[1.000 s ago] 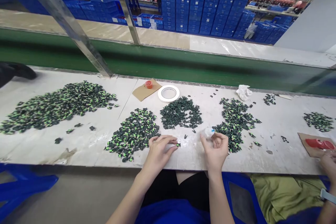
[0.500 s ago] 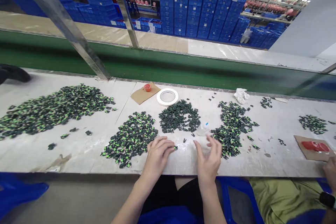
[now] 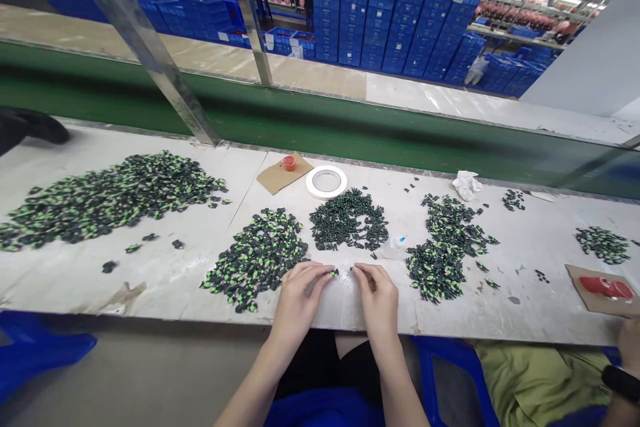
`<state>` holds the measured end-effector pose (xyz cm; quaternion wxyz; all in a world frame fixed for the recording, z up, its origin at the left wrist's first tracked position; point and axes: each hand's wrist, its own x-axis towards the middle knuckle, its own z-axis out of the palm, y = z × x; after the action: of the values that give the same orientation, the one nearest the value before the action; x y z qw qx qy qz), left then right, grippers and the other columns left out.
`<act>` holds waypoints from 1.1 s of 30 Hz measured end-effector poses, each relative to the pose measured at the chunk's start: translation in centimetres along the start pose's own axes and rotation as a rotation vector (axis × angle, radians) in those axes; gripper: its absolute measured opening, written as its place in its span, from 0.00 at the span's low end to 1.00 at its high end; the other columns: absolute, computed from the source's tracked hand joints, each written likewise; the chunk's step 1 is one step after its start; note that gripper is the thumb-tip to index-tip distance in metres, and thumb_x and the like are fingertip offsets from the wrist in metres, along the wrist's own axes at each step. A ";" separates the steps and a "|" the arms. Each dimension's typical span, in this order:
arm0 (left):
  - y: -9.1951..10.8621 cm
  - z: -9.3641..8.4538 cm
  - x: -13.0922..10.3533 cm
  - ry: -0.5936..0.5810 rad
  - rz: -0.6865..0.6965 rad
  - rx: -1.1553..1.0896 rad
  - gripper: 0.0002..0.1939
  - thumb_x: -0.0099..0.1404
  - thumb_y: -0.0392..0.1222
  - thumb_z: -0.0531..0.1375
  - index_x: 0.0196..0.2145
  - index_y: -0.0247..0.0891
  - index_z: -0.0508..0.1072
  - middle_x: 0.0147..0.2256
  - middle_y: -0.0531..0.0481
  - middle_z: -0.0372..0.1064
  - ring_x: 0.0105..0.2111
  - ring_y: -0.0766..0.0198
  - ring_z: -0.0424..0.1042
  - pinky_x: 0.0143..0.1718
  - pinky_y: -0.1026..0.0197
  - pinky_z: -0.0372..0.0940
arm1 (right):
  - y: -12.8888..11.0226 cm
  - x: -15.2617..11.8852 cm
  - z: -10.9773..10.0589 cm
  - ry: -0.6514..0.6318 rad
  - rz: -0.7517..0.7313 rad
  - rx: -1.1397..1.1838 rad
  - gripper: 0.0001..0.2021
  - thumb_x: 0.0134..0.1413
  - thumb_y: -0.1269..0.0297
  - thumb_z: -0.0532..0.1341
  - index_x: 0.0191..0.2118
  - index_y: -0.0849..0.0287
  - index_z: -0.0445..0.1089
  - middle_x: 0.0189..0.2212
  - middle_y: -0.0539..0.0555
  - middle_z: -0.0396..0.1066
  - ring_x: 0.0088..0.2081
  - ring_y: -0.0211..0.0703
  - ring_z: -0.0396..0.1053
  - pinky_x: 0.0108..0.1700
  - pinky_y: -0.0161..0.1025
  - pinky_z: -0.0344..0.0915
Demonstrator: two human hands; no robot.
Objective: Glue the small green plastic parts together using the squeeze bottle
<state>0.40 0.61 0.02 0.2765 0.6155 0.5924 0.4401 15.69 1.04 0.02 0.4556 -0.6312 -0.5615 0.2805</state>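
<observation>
My left hand (image 3: pixel 299 293) pinches a small black-and-green piece (image 3: pixel 334 272) at its fingertips, over the table's front part. Facing it, my right hand (image 3: pixel 377 293) is closed in a pinch on a tiny dark piece (image 3: pixel 353 269); a short gap separates the two pieces. Left of my left hand lies a pile of black-and-green pieces (image 3: pixel 257 257). Beyond my hands is a heap of small dark green parts (image 3: pixel 345 220). A clear bottle with a blue tip (image 3: pixel 394 247) rests behind my right hand, and another black-and-green pile (image 3: pixel 437 270) lies to its right.
A white tape roll (image 3: pixel 327 182) and a red cup on cardboard (image 3: pixel 289 162) stand farther back. The largest pile (image 3: pixel 115 197) is at left. Crumpled tissue (image 3: pixel 467 185) lies at back right. At far right are red containers (image 3: pixel 605 287) and a person's hand (image 3: pixel 629 345).
My right hand has moved left toward my left hand, and its fingers have closed on a small dark piece. The camera view has shifted slightly.
</observation>
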 end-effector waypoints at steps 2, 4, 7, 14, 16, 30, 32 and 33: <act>0.4 0.2 0.0 -0.016 -0.004 -0.019 0.10 0.64 0.44 0.57 0.36 0.44 0.79 0.36 0.48 0.77 0.39 0.56 0.74 0.45 0.52 0.66 | -0.5 -0.3 -0.4 -0.022 0.056 0.133 0.11 0.55 0.58 0.60 0.34 0.57 0.77 0.32 0.55 0.76 0.33 0.44 0.72 0.36 0.39 0.68; 0.9 0.3 0.0 -0.035 0.000 -0.037 0.10 0.65 0.43 0.57 0.36 0.44 0.79 0.36 0.48 0.77 0.40 0.56 0.73 0.45 0.52 0.66 | -1.1 -0.5 -0.8 -0.026 0.085 0.211 0.10 0.54 0.58 0.62 0.35 0.57 0.77 0.33 0.55 0.77 0.34 0.44 0.73 0.35 0.38 0.68; 1.6 0.4 0.1 -0.046 0.022 -0.055 0.10 0.66 0.42 0.56 0.37 0.45 0.79 0.36 0.48 0.77 0.41 0.56 0.73 0.45 0.52 0.66 | -1.7 -0.7 -1.2 -0.029 0.087 0.249 0.09 0.53 0.59 0.63 0.34 0.57 0.78 0.33 0.56 0.77 0.34 0.44 0.73 0.34 0.38 0.69; 1.9 0.6 0.0 -0.020 0.067 -0.046 0.10 0.66 0.42 0.57 0.37 0.44 0.79 0.36 0.48 0.77 0.40 0.57 0.73 0.45 0.53 0.65 | -2.1 -0.6 -1.2 -0.055 0.061 0.252 0.09 0.52 0.59 0.63 0.32 0.58 0.78 0.29 0.55 0.76 0.29 0.41 0.71 0.31 0.36 0.68; 1.9 0.6 -0.1 -0.019 0.082 -0.050 0.10 0.66 0.42 0.57 0.37 0.44 0.79 0.35 0.48 0.77 0.40 0.57 0.73 0.44 0.53 0.65 | -2.0 -0.6 -1.1 -0.071 0.056 0.250 0.09 0.52 0.59 0.63 0.32 0.58 0.78 0.29 0.55 0.76 0.29 0.41 0.71 0.31 0.36 0.68; 2.4 0.0 0.8 -0.081 -0.001 -0.284 0.07 0.62 0.37 0.60 0.33 0.41 0.79 0.33 0.48 0.77 0.37 0.60 0.74 0.41 0.59 0.70 | -2.0 0.0 -1.3 -0.155 0.067 0.429 0.06 0.49 0.61 0.66 0.30 0.57 0.79 0.31 0.55 0.78 0.35 0.45 0.75 0.38 0.40 0.74; 2.5 0.0 0.9 -0.084 -0.016 -0.298 0.06 0.61 0.37 0.60 0.33 0.41 0.79 0.33 0.48 0.77 0.37 0.60 0.74 0.41 0.59 0.70 | -2.1 0.0 -1.2 -0.129 0.029 0.411 0.05 0.49 0.62 0.66 0.30 0.57 0.79 0.31 0.55 0.77 0.35 0.45 0.75 0.38 0.40 0.74; 2.6 0.0 0.9 -0.085 -0.019 -0.303 0.06 0.60 0.38 0.61 0.33 0.40 0.79 0.33 0.48 0.77 0.37 0.60 0.75 0.41 0.59 0.70 | -2.1 0.0 -1.1 -0.121 0.016 0.407 0.05 0.49 0.63 0.66 0.30 0.57 0.79 0.30 0.55 0.77 0.35 0.45 0.75 0.38 0.40 0.74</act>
<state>1.55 1.08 2.43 0.3951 0.5793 0.5128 0.4953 15.70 0.65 2.32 0.5370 -0.5127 -0.5145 0.4290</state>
